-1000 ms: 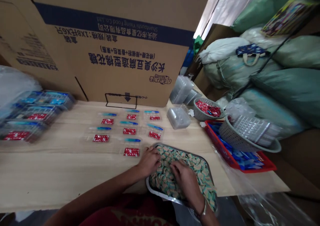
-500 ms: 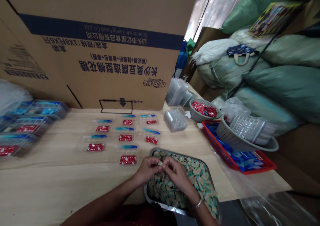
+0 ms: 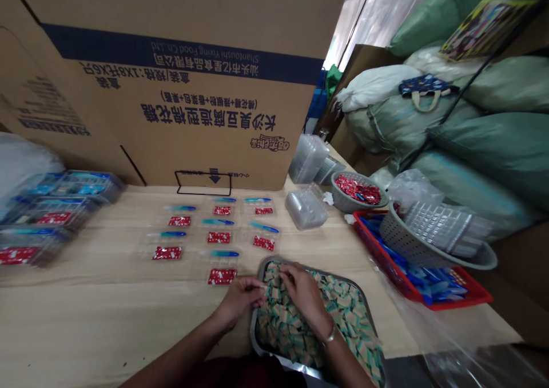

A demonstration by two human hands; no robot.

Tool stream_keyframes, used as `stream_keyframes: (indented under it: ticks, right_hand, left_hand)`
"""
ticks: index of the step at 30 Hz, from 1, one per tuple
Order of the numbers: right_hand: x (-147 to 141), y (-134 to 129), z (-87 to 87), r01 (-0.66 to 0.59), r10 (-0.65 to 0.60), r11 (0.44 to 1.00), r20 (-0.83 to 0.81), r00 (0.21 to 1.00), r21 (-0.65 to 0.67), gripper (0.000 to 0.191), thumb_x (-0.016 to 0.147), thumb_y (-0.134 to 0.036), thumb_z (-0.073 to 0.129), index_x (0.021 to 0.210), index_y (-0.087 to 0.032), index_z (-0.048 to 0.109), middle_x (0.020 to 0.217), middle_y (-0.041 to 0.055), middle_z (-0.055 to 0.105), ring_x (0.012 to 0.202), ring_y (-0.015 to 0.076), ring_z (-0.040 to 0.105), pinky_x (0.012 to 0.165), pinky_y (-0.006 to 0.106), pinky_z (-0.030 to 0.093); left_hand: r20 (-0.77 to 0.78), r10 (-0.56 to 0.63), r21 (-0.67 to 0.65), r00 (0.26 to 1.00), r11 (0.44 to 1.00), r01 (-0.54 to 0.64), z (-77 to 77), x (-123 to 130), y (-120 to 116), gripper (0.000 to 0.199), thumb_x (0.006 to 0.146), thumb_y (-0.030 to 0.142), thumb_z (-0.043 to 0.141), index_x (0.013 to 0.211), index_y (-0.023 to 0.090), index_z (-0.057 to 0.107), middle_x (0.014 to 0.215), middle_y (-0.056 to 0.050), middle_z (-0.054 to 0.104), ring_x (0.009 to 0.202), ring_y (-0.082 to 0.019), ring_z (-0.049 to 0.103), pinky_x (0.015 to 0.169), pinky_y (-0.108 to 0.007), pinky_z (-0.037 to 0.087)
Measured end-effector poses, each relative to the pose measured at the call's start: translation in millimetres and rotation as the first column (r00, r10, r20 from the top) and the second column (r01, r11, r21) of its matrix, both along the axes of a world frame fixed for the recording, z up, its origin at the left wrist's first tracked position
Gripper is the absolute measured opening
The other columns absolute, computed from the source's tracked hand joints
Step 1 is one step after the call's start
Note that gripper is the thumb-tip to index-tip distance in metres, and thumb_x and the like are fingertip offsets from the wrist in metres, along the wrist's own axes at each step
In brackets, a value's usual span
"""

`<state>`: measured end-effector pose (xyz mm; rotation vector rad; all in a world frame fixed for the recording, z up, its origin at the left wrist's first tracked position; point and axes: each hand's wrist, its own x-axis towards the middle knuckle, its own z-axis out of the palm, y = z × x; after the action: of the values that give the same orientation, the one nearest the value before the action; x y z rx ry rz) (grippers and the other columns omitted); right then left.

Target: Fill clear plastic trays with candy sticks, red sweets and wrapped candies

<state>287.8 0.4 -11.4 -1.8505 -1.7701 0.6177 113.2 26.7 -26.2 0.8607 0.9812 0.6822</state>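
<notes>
Left hand is hovering at the left rim of a shallow rectangular steel tray, fingers curled and pinched toward the thumb; it looks to be holding something small, but the fingers hide it, so cannot tell. Right hand is reaching into the tray's far left corner, fingers half curled and pressing down on the pile; cannot tell if it has hold of a piece. The small green-and-tan wrapped pieces are filling the tray in a loose heap, and the tray is sitting on a pale wooden tabletop.

Step in hand looks like picking single pieces out of the heap. Next move seems to call for a firm pinch on one piece and a clean lift clear of the rim.

Just left of the tray, open clear plastic trays are lying in rows, each holding a red foil packet and a blue stick. Beyond the tray, a grey plastic basket is holding more red packets, and a red plastic crate of blue items is sitting to its right under a second grey basket.
</notes>
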Motion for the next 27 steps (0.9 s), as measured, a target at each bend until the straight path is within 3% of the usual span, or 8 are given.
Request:
stream_keyframes:
  ticks: [3, 12, 16, 19, 21, 24, 27]
  right_hand:
    - [-5, 14, -0.4, -0.018, 0.03, 0.997, 0.182, 0.983, -0.072, 0.017, 0.082, -0.013, 0.047, 0.085, -0.019, 0.062, 0.09, 0.0061, 0.061, 0.078, 0.0177, 0.06, 0.069, 0.026, 0.04]
    - [-2, 12, 2.8, -0.166, 0.191, 0.98, 0.312, 0.931, -0.106, 0.019, 0.085, -0.014, 0.044, 0.093, -0.02, 0.06, 0.095, 0.0057, 0.061, 0.089, 0.0194, 0.06, 0.076, 0.027, 0.042]
    - [2, 11, 1.6, -0.172, 0.193, 0.981, 0.328, 0.925, -0.092, 0.021, 0.084, -0.013, 0.043, 0.095, -0.019, 0.06, 0.096, 0.0073, 0.062, 0.091, 0.0211, 0.06, 0.078, 0.029, 0.044]
    - [4, 8, -1.3, -0.162, 0.166, 0.986, 0.192, 0.967, -0.035, 0.022, 0.084, -0.016, 0.043, 0.095, -0.019, 0.061, 0.094, 0.0074, 0.063, 0.088, 0.0214, 0.06, 0.078, 0.031, 0.044]
    - [2, 5, -5.1, -0.094, 0.095, 0.995, -0.04, 0.995, 0.018, 0.017, 0.084, -0.024, 0.046, 0.091, -0.019, 0.061, 0.081, 0.0047, 0.063, 0.075, 0.0191, 0.059, 0.069, 0.03, 0.045]
    - [-10, 0, -12.3, 0.03, -0.016, 0.999, -0.445, 0.895, 0.025, 0.023, 0.08, -0.041, 0.053, 0.083, -0.018, 0.058, 0.066, 0.0001, 0.059, 0.061, 0.0153, 0.055, 0.057, 0.026, 0.043]
    - [-24, -4, -16.3, 0.048, -0.033, 0.999, -0.59, 0.807, 0.01, 0.027, 0.078, -0.046, 0.057, 0.079, -0.019, 0.057, 0.07, 0.0011, 0.061, 0.065, 0.0155, 0.056, 0.06, 0.026, 0.045]
  left_hand:
    - [0.036, 0.022, -0.021, 0.999, 1.0, -0.021, -1.5, -3, 1, 0.038, 0.045, 0.043, 0.083, 0.063, 0.013, 0.069, 0.052, -0.001, 0.063, 0.05, -0.011, 0.054, 0.053, -0.022, 0.038]
    - [0.038, 0.063, -0.043, 0.997, 0.997, -0.062, -2.4, 3, 6, 0.034, 0.042, 0.038, 0.083, 0.061, 0.013, 0.069, 0.05, 0.001, 0.062, 0.046, -0.009, 0.048, 0.05, -0.022, 0.035]
    - [0.019, 0.109, -0.087, 0.994, 0.99, -0.107, -3.7, 2, 7, 0.036, 0.037, 0.036, 0.085, 0.06, 0.014, 0.068, 0.05, 0.001, 0.062, 0.049, -0.01, 0.053, 0.054, -0.023, 0.039]
    - [0.002, 0.154, -0.104, 0.988, 0.983, -0.153, -4.3, 1, 6, 0.038, 0.034, 0.036, 0.086, 0.059, 0.014, 0.068, 0.052, 0.001, 0.063, 0.051, -0.011, 0.055, 0.057, -0.024, 0.042]
    - [0.009, 0.162, -0.107, 0.987, 0.981, -0.161, -3.7, 3, 5, 0.04, 0.033, 0.038, 0.086, 0.059, 0.013, 0.068, 0.051, 0.001, 0.063, 0.05, -0.011, 0.055, 0.056, -0.024, 0.042]
    - [0.051, 0.164, -0.113, 0.985, 0.981, -0.157, -1.6, 7, 3, 0.042, 0.035, 0.042, 0.086, 0.06, 0.014, 0.069, 0.054, 0.001, 0.064, 0.051, -0.011, 0.057, 0.057, -0.024, 0.043]
    - [0.108, 0.166, -0.124, 0.98, 0.981, -0.153, 1.0, 10, 1, 0.042, 0.036, 0.042, 0.087, 0.063, 0.014, 0.07, 0.06, 0.0, 0.068, 0.054, -0.011, 0.059, 0.061, -0.025, 0.046]
